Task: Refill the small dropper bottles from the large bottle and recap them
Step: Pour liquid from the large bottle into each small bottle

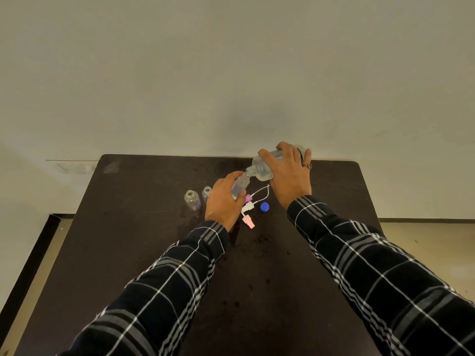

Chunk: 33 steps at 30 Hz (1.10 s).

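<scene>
My right hand [289,176] grips the large clear bottle [262,168], tipped on its side with its neck pointing left and down. Its mouth meets the open top of a small clear bottle [240,187], which my left hand [225,201] holds tilted above the table. Two more small clear bottles stand uncapped to the left, one [192,200] wider and one [207,193] partly behind my left hand. Dropper caps lie between my hands: a purple one [248,198], a white one [248,207] and a pink one [248,221], with thin white tubes [262,190]. A blue cap [264,207] lies beside them.
The dark table [144,240] has wet spots near its middle and rounded far corners against a plain wall [231,73]. Floor shows beyond the left and right table edges.
</scene>
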### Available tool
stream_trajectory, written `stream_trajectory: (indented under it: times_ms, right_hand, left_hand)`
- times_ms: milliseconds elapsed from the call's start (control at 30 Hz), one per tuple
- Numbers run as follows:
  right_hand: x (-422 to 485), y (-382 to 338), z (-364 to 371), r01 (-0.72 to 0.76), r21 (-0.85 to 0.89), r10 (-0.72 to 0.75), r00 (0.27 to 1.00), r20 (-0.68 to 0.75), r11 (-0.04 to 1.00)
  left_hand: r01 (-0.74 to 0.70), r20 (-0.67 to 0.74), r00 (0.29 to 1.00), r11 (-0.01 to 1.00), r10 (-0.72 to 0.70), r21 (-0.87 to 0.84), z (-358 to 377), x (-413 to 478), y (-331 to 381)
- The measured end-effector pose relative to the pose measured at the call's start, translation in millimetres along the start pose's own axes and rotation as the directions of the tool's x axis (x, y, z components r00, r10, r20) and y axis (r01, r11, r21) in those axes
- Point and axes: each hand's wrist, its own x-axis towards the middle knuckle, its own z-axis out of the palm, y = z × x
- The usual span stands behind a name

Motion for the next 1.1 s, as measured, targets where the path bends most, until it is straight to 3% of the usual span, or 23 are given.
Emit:
stream_trajectory:
  times_ms: [1100]
  right_hand:
    - [-0.6, 1.4, 2.1, 0.022, -0.016, -0.023, 1.0, -0.015, 1.0]
  left_hand:
    - [-0.02, -0.018, 1.0, 0.998, 0.019, -0.067, 0.7, -4.1, 0.6]
